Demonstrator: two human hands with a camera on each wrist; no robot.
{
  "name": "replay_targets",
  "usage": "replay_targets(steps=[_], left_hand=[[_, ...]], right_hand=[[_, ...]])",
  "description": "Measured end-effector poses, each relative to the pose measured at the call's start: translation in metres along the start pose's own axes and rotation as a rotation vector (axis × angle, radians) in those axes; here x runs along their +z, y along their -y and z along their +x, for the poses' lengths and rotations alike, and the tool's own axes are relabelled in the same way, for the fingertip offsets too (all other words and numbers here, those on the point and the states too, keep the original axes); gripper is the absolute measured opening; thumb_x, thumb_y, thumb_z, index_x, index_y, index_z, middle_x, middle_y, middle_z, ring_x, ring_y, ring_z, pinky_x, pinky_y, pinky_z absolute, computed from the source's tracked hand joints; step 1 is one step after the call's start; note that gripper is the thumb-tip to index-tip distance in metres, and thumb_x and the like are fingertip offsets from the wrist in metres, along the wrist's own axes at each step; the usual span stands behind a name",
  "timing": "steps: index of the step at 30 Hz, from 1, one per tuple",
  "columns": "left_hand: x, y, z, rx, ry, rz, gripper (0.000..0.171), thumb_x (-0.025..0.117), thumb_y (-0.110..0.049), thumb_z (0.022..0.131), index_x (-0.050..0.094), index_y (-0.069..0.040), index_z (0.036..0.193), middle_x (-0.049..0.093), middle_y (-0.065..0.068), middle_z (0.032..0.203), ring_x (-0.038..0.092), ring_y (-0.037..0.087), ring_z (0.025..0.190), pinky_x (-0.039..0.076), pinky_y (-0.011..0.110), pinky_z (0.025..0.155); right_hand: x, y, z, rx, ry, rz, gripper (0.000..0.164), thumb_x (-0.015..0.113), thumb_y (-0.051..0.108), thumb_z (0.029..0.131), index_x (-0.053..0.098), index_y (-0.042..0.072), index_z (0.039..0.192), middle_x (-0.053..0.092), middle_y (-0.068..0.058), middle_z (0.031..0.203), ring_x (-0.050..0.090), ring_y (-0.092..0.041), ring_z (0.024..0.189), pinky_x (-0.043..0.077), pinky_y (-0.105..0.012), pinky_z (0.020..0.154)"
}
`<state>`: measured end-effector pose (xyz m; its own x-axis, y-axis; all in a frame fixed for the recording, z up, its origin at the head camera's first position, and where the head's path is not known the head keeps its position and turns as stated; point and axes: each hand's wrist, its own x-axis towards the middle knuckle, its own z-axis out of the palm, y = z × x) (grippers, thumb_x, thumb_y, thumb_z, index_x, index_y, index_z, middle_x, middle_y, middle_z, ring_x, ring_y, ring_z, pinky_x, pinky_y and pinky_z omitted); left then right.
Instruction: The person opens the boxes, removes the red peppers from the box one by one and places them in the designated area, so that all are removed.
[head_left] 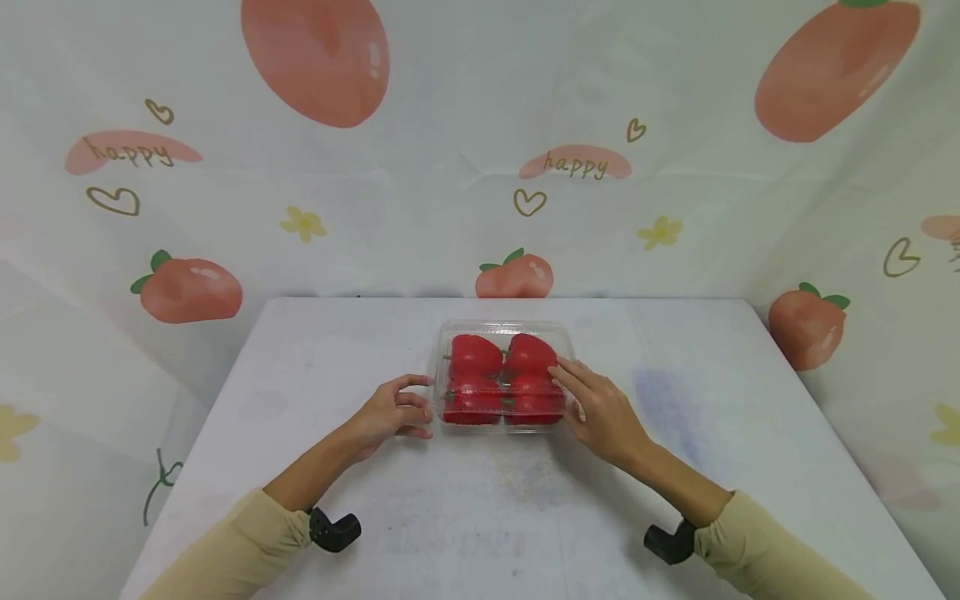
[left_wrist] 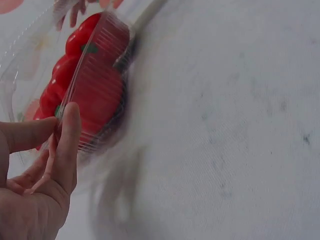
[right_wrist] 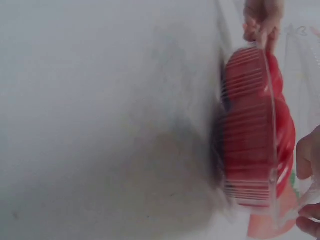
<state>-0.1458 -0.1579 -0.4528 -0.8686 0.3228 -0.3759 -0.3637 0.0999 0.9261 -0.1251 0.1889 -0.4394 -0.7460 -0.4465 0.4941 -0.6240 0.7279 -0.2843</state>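
A clear plastic clamshell box [head_left: 501,327] stands on the table, holding several red bell peppers [head_left: 474,356] with green stems. Ribbed side walls face both wrist cameras, and the peppers bulge above the rim line. At the box's left edge, my left hand [head_left: 393,415] pinches the rim between thumb and fingers, as the left wrist view shows. My right hand [head_left: 603,412] is at the right side, its fingertips on the clear plastic edge. In the right wrist view that hand [right_wrist: 309,185] is partly cut off, with a strip of plastic between thumb and fingers. How far the lid is closed is hard to tell.
The white table [head_left: 480,517] bears faint stains and a bluish smudge [head_left: 671,408] at right. A cloth backdrop [head_left: 435,208] printed with fruit, hearts and flowers hangs behind and beside it. Black wrist mounts [head_left: 335,530] sit at both sleeve cuffs.
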Motion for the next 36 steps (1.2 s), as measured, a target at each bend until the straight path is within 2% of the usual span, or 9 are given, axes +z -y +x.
replay_targets(steps=[3, 7, 10, 14, 22, 26, 31, 36], left_hand=[[-0.001, 0.001, -0.001, -0.003, 0.013, -0.007, 0.057, 0.063, 0.001, 0.093, 0.039, -0.001, 0.144, 0.063, 0.012, 0.095, 0.065, 0.027, 0.086, 0.061, 0.042, 0.078], [0.0, 0.003, -0.002, -0.003, 0.018, -0.013, 0.058, 0.064, -0.001, 0.093, 0.039, -0.001, 0.144, 0.064, 0.012, 0.097, 0.065, 0.028, 0.089, 0.06, 0.041, 0.08], [0.001, 0.003, -0.003, -0.003, 0.019, -0.011, 0.056, 0.064, -0.001, 0.093, 0.039, -0.001, 0.143, 0.064, 0.012, 0.098, 0.065, 0.028, 0.089, 0.06, 0.04, 0.08], [0.002, 0.003, -0.005, 0.001, 0.024, -0.013, 0.054, 0.064, -0.002, 0.093, 0.04, 0.0, 0.141, 0.065, 0.012, 0.097, 0.065, 0.026, 0.087, 0.06, 0.039, 0.08], [0.003, 0.002, -0.009, -0.002, 0.044, -0.014, 0.056, 0.064, -0.002, 0.092, 0.038, 0.001, 0.141, 0.064, 0.012, 0.098, 0.065, 0.025, 0.087, 0.06, 0.038, 0.081], [0.004, 0.002, -0.011, -0.009, 0.061, -0.02, 0.055, 0.064, -0.002, 0.092, 0.038, 0.001, 0.14, 0.063, 0.014, 0.102, 0.066, 0.025, 0.087, 0.06, 0.039, 0.081], [0.004, 0.002, -0.012, -0.023, 0.091, -0.026, 0.055, 0.064, -0.001, 0.091, 0.037, 0.001, 0.138, 0.062, 0.016, 0.104, 0.066, 0.025, 0.087, 0.06, 0.04, 0.081], [0.003, 0.005, -0.013, -0.034, 0.126, -0.031, 0.055, 0.064, 0.0, 0.09, 0.036, 0.001, 0.137, 0.062, 0.014, 0.101, 0.066, 0.023, 0.084, 0.06, 0.04, 0.08]], right_hand=[[-0.003, 0.0, 0.004, -0.003, -0.007, -0.002, 0.069, 0.082, 0.001, 0.07, 0.059, 0.004, 0.134, 0.058, -0.018, 0.137, 0.064, -0.038, 0.112, 0.056, -0.055, 0.087], [-0.008, -0.002, 0.009, 0.019, -0.033, 0.013, 0.067, 0.081, 0.006, 0.072, 0.059, 0.005, 0.135, 0.057, -0.017, 0.138, 0.068, -0.035, 0.101, 0.059, -0.05, 0.078], [-0.013, -0.005, 0.015, 0.037, -0.048, 0.043, 0.064, 0.078, 0.006, 0.075, 0.058, 0.005, 0.135, 0.056, -0.017, 0.139, 0.068, -0.035, 0.101, 0.061, -0.046, 0.072], [-0.02, -0.009, 0.024, 0.075, -0.065, 0.083, 0.066, 0.078, 0.008, 0.076, 0.054, 0.005, 0.138, 0.057, -0.016, 0.138, 0.065, -0.036, 0.11, 0.06, -0.047, 0.078], [-0.031, -0.015, 0.052, 0.16, -0.091, 0.187, 0.068, 0.073, 0.011, 0.081, 0.046, 0.003, 0.142, 0.055, -0.018, 0.138, 0.066, -0.037, 0.104, 0.058, -0.052, 0.084], [-0.035, -0.019, 0.064, 0.22, -0.104, 0.277, 0.068, 0.069, 0.007, 0.084, 0.041, 0.004, 0.146, 0.053, -0.021, 0.141, 0.066, -0.04, 0.105, 0.056, -0.053, 0.088], [-0.039, -0.025, 0.073, 0.295, -0.11, 0.434, 0.069, 0.064, 0.003, 0.09, 0.033, 0.008, 0.151, 0.052, -0.023, 0.141, 0.063, -0.04, 0.114, 0.053, -0.054, 0.094], [-0.038, -0.035, 0.08, 0.347, -0.124, 0.601, 0.063, 0.061, 0.002, 0.094, 0.033, 0.006, 0.151, 0.054, -0.02, 0.138, 0.06, -0.037, 0.121, 0.052, -0.04, 0.097]])
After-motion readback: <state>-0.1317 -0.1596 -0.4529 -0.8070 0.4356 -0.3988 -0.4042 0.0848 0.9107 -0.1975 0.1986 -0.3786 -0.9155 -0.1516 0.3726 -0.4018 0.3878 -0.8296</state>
